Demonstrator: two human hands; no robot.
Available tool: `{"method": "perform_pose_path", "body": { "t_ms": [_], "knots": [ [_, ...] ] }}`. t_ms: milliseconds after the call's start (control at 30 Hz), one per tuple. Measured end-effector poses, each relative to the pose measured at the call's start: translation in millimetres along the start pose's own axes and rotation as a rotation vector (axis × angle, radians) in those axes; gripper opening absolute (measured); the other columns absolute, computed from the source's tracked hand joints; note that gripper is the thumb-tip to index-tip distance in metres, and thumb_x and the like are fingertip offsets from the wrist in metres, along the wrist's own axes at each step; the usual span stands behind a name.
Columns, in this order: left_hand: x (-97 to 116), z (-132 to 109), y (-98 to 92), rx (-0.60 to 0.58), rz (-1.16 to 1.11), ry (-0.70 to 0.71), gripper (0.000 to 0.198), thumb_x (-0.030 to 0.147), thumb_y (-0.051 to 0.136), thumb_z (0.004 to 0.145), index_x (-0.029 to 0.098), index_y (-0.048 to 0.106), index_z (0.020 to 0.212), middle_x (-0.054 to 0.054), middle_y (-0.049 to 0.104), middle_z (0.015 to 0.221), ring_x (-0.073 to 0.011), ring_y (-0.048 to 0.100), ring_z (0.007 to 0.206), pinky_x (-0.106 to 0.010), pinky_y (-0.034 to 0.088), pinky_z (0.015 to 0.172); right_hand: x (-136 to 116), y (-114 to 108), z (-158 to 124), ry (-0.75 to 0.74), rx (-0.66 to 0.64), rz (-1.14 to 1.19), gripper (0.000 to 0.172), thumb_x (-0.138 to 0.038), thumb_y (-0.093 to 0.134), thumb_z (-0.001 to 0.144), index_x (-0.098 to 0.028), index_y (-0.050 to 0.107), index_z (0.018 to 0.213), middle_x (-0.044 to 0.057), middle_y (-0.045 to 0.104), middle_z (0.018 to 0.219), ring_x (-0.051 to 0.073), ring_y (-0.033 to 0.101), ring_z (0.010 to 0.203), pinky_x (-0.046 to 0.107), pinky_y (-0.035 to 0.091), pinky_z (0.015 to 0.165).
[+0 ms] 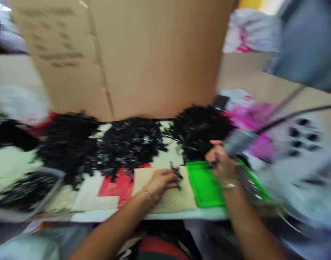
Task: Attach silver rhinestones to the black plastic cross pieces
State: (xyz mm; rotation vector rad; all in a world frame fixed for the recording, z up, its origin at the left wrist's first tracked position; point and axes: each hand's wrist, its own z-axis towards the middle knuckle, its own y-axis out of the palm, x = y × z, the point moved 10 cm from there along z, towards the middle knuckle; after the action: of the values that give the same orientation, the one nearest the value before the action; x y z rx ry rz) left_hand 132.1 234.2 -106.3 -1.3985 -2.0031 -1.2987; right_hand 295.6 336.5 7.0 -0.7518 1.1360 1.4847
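3 heaps (131,141), 1 part (177,176) in left hand (162,182), 1 tool (239,143) in right hand (222,162)

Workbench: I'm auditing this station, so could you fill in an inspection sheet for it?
Surface: pale bench, partly covered by a tan pad
Job's things: small black part, grey tool, three piles of black parts, green tray
Clutter: pink bag right of the piles
Hands: left hand holds the small black part, right hand the grey tool
Cables: black cable from the grey tool to the right edge
Surroundings: large cardboard behind the piles; blur hides fine detail
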Motion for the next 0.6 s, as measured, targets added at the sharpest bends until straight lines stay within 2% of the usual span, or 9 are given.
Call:
{"method": "perform_pose_path", "body": {
  "t_ms": [67, 133, 433, 600],
  "knots": [
    [-4, 6, -2.2, -0.022, -0.003, -0.022, 0.011, 0.009, 0.072, 0.076, 0.009, 0.070, 0.087, -0.009, 0.068, 0.091, -0.0148, 0.063, 0.081, -0.020, 0.053, 0.072, -11, -41, -14, 0.005, 0.098, -0.076, 0.041, -0.054, 0.071, 0.077, -0.018, 0.061, 0.093, -0.007, 0.040, 0.049, 0.011, 0.038, 0.042, 0.021, 0.035, 0.042],
    [-2, 8, -7.4, -0.002, 0.028, -0.048, 0.012, 0.006, 0.069, 0.078, 0.009, 0.071, 0.090, -0.010, 0.068, 0.095, -0.0153, 0.064, 0.081, -0.021, 0.055, 0.072, -16, -52, -17, 0.003, 0.110, -0.035, 0.037, -0.051, 0.070, 0.076, -0.020, 0.061, 0.093, -0.008, 0.040, 0.047, 0.011, 0.036, 0.040, 0.022, 0.034, 0.042],
    [5, -4, -2.7, 0.054, 0.073, -0.065, 0.020, -0.002, 0.056, 0.086, 0.008, 0.072, 0.092, -0.011, 0.070, 0.098, -0.0147, 0.066, 0.081, -0.019, 0.058, 0.069, -16, -61, -20, -0.041, 0.098, 0.003, 0.029, -0.045, 0.069, 0.080, -0.020, 0.062, 0.094, -0.007, 0.042, 0.047, 0.012, 0.037, 0.039, 0.023, 0.034, 0.042],
    [8, -5, -1.0, 0.048, 0.058, -0.048, 0.021, -0.004, 0.055, 0.086, 0.008, 0.072, 0.088, -0.009, 0.070, 0.094, -0.0140, 0.066, 0.079, -0.018, 0.059, 0.067, -10, -53, -19, -0.026, 0.042, 0.039, 0.027, -0.042, 0.070, 0.082, -0.019, 0.064, 0.095, -0.007, 0.044, 0.049, 0.011, 0.038, 0.040, 0.022, 0.034, 0.042]
  ]
}}
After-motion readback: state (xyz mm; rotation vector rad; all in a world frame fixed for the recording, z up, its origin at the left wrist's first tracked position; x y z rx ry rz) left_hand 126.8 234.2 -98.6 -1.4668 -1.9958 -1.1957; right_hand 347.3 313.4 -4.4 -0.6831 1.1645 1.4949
